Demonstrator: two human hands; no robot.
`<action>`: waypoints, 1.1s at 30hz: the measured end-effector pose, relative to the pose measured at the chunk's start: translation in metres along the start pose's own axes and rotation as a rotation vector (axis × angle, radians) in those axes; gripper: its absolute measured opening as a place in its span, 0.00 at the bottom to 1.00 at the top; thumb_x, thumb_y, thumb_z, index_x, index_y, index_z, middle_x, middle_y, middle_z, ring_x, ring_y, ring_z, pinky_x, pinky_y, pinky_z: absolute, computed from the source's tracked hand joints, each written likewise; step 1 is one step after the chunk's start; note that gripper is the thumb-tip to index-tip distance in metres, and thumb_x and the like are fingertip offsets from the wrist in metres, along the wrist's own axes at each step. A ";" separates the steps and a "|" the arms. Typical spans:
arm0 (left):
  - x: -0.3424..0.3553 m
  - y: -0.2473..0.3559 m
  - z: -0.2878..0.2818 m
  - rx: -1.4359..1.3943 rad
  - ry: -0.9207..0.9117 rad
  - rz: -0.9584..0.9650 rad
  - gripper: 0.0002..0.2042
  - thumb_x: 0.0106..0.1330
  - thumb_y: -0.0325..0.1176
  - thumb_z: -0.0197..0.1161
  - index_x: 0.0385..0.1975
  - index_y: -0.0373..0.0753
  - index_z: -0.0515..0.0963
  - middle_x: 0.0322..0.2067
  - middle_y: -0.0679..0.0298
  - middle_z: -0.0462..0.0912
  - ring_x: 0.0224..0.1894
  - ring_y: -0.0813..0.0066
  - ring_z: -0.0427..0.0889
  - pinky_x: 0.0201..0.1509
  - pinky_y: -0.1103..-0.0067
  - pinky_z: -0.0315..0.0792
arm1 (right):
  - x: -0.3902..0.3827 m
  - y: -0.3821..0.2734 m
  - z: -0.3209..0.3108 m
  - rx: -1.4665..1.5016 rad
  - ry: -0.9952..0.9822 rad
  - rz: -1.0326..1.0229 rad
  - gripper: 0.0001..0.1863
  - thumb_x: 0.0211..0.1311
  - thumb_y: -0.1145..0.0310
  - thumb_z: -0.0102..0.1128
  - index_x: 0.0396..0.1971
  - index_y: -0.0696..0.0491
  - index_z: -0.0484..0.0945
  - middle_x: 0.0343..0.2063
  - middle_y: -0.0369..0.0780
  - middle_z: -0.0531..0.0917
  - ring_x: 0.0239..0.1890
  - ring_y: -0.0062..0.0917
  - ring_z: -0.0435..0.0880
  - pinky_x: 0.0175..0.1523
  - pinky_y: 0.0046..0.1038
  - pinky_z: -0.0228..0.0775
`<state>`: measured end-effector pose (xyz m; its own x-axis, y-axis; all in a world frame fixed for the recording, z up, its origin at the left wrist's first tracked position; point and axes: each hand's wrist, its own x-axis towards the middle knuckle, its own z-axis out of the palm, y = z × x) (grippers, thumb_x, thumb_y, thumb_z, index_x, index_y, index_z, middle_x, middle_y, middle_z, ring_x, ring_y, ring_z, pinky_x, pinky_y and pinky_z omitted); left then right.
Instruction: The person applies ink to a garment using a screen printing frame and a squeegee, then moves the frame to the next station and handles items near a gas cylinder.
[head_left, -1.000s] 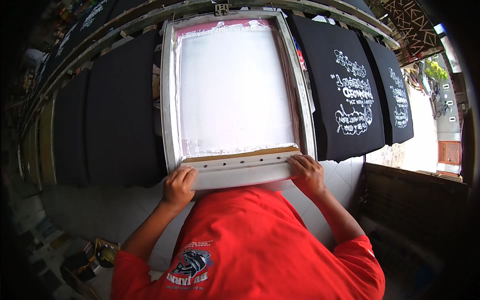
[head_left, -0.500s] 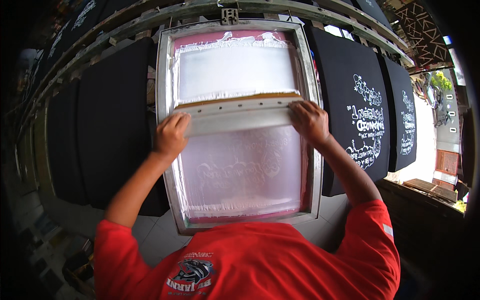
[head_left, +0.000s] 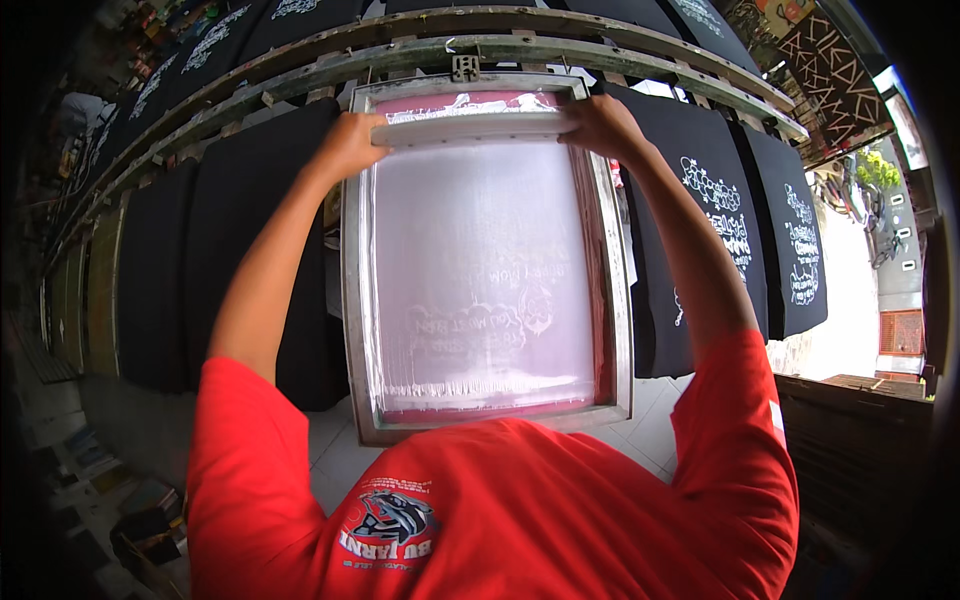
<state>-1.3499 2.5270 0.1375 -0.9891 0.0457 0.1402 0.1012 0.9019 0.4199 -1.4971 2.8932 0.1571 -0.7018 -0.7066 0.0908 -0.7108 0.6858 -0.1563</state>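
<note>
A screen printing frame (head_left: pixel 354 300) lies in front of me, its mesh (head_left: pixel 470 220) filmed with white ink and showing a faint design. Across the far end of the mesh rests a wide squeegee (head_left: pixel 470 128). Both its ends are gripped: my left hand (head_left: pixel 355 145) is closed round the left end, my right hand (head_left: pixel 605 128) round the right. My arms reach almost straight out. Thick white ink (head_left: pixel 460 105) shows beyond the blade, along the pink far border of the mesh.
A metal hinge clamp (head_left: pixel 465 67) sits at the frame's far edge, beside a long rail (head_left: pixel 330 60). Black shirt boards flank the frame: plain ones (head_left: pixel 260 240) at left, white-printed ones (head_left: pixel 715 220) at right. More printed shirts (head_left: pixel 215 40) lie beyond the rail.
Both hands have pushed the squeegee away from me, from the middle of the mesh to its far end. Mesh that was covered in white ink there now looks thinly filmed.
</note>
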 end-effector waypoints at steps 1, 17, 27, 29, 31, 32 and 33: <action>-0.027 0.019 -0.009 -0.009 0.002 -0.007 0.12 0.48 0.31 0.69 0.33 0.35 0.80 0.28 0.48 0.82 0.34 0.51 0.83 0.38 0.68 0.75 | -0.023 -0.013 -0.009 0.006 -0.008 -0.009 0.15 0.44 0.60 0.70 0.33 0.49 0.82 0.29 0.40 0.85 0.33 0.38 0.84 0.40 0.36 0.77; -0.381 0.163 0.049 -0.009 -0.074 0.008 0.19 0.41 0.22 0.65 0.39 0.36 0.78 0.40 0.57 0.82 0.44 0.59 0.81 0.49 0.69 0.77 | -0.386 -0.175 0.031 0.178 0.050 0.072 0.13 0.41 0.75 0.65 0.32 0.52 0.81 0.33 0.38 0.85 0.37 0.31 0.85 0.39 0.30 0.79; -0.303 0.115 0.082 0.138 0.091 0.145 0.17 0.44 0.17 0.58 0.37 0.31 0.80 0.37 0.55 0.82 0.43 0.59 0.82 0.49 0.71 0.78 | -0.313 -0.123 0.079 0.074 0.219 -0.053 0.15 0.46 0.71 0.64 0.37 0.52 0.80 0.37 0.38 0.83 0.40 0.31 0.83 0.42 0.29 0.78; -0.268 0.094 0.086 0.154 0.126 0.161 0.17 0.45 0.16 0.57 0.37 0.32 0.80 0.36 0.55 0.83 0.42 0.59 0.83 0.48 0.71 0.78 | -0.273 -0.107 0.078 0.074 0.225 -0.063 0.11 0.48 0.74 0.62 0.35 0.54 0.81 0.36 0.39 0.84 0.38 0.31 0.84 0.41 0.29 0.78; -0.233 0.078 0.086 0.174 0.145 0.153 0.16 0.46 0.16 0.57 0.37 0.33 0.81 0.36 0.55 0.83 0.42 0.60 0.83 0.47 0.72 0.78 | -0.231 -0.087 0.079 0.073 0.246 -0.075 0.11 0.47 0.76 0.63 0.34 0.54 0.81 0.36 0.38 0.84 0.36 0.30 0.84 0.41 0.29 0.78; -0.212 0.072 0.084 0.190 0.151 0.139 0.16 0.46 0.16 0.58 0.37 0.34 0.81 0.37 0.55 0.83 0.42 0.60 0.83 0.47 0.72 0.78 | -0.213 -0.076 0.084 0.072 0.276 -0.089 0.11 0.47 0.76 0.63 0.33 0.53 0.81 0.35 0.37 0.84 0.36 0.30 0.84 0.41 0.29 0.78; -0.195 0.060 0.084 0.199 0.152 0.138 0.17 0.45 0.17 0.60 0.38 0.35 0.81 0.37 0.56 0.83 0.41 0.60 0.83 0.46 0.72 0.78 | -0.194 -0.069 0.082 0.047 0.261 -0.104 0.11 0.45 0.76 0.63 0.33 0.53 0.81 0.34 0.36 0.84 0.36 0.29 0.84 0.41 0.29 0.78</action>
<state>-1.1597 2.6083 0.0602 -0.9384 0.1228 0.3229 0.1960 0.9589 0.2050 -1.3082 2.9684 0.0700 -0.6185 -0.6995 0.3580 -0.7806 0.5992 -0.1778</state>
